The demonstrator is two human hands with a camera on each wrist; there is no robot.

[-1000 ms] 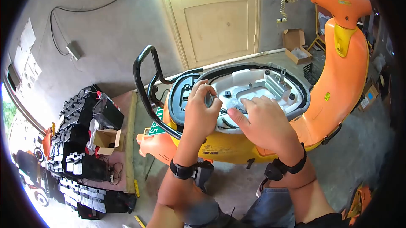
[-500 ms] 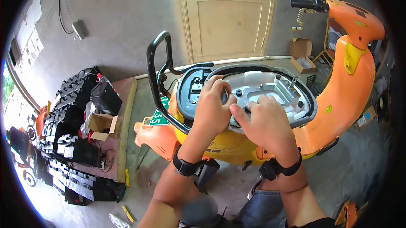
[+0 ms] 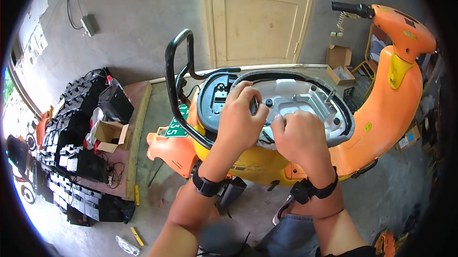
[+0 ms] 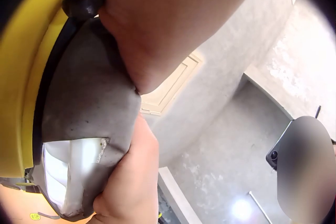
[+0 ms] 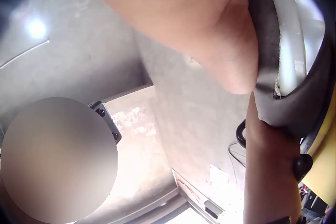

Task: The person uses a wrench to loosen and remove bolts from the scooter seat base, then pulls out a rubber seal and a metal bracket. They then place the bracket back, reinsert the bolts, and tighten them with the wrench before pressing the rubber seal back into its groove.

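Observation:
An upturned scooter seat, its white plastic underside (image 3: 286, 86) facing up, lies on the orange and yellow scooter (image 3: 389, 109). Grey seat cover (image 4: 86, 98) wraps around its near edge, and white plastic shows through a gap in the left wrist view. My left hand (image 3: 242, 119) grips the cover at the seat's near left edge, fingers curled over the rim. Close beside it, my right hand (image 3: 301, 137) has its fingers curled inward and its thumb bent, also holding the cover edge. The backs of both hands hide the gripped edge in the head view.
A black grab rail (image 3: 177, 52) rises at the scooter's left. Several black batteries (image 3: 81, 109) and an open cardboard box (image 3: 112, 136) stand on a low platform to the left. A yellow-handled tool (image 3: 137, 236) lies on the floor. A door (image 3: 260, 30) is behind.
My right hand has drawn its extended thumb and fingers into a tighter curl at the cover edge. The left hand keeps its curled hold. The head view has shifted.

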